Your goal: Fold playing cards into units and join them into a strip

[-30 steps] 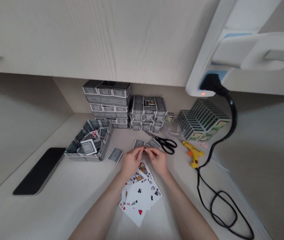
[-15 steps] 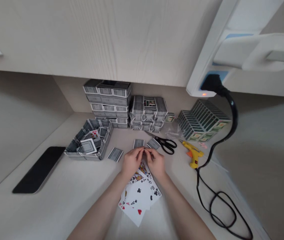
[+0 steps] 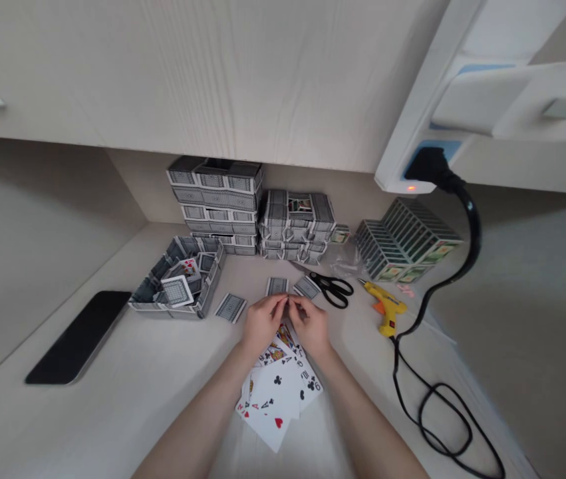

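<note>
On the pale flat worktop [image 3: 163, 376], the black rectangular phone [image 3: 79, 338] lies left of the open grey card-built tray [image 3: 163, 310], with the tall grey box stack [image 3: 220, 194] behind that. The white rectangular paper cards [image 3: 279, 392] lie before the black-handled metal scissors [image 3: 317, 279], left of the yellow plastic glue gun [image 3: 387, 307].

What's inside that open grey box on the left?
Inside the box are loose playing cards: some show grey patterned backs, and one shows red marks on its face. The top ones cover whatever lies underneath, so I can't see that.
</note>
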`<state>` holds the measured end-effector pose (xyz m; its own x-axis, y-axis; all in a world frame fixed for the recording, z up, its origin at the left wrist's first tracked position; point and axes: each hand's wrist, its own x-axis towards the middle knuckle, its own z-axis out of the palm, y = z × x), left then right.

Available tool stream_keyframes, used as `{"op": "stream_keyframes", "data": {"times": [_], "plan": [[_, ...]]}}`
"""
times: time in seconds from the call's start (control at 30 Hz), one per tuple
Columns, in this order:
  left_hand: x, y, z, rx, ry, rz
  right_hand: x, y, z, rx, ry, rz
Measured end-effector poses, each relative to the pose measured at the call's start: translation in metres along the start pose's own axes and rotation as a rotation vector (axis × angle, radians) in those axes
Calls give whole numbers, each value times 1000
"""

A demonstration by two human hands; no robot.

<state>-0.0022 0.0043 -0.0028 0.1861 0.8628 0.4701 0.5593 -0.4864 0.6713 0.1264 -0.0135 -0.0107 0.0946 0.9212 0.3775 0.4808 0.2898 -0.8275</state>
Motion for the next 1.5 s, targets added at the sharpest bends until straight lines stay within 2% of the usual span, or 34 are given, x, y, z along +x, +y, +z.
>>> {"op": "stream_keyframes", "data": {"times": [0.33, 0.7, 0.83, 1.0, 1.3, 1.5], "plan": [[0, 1, 0, 24, 38, 25, 2, -3, -2, 11, -9, -50], [1, -5, 6, 89, 102, 38, 5, 0, 8, 14, 108, -2], [1, -6, 6, 84, 103, 7, 5, 0, 6, -6, 103, 8], [2, -1, 1, 35, 79, 53, 5, -1, 3, -12, 82, 5], [0, 4, 2, 178, 108, 53, 1, 2, 8, -97, 66, 12], [2, 2, 2, 145, 101, 40, 3, 5, 8, 8, 50, -13]]}}
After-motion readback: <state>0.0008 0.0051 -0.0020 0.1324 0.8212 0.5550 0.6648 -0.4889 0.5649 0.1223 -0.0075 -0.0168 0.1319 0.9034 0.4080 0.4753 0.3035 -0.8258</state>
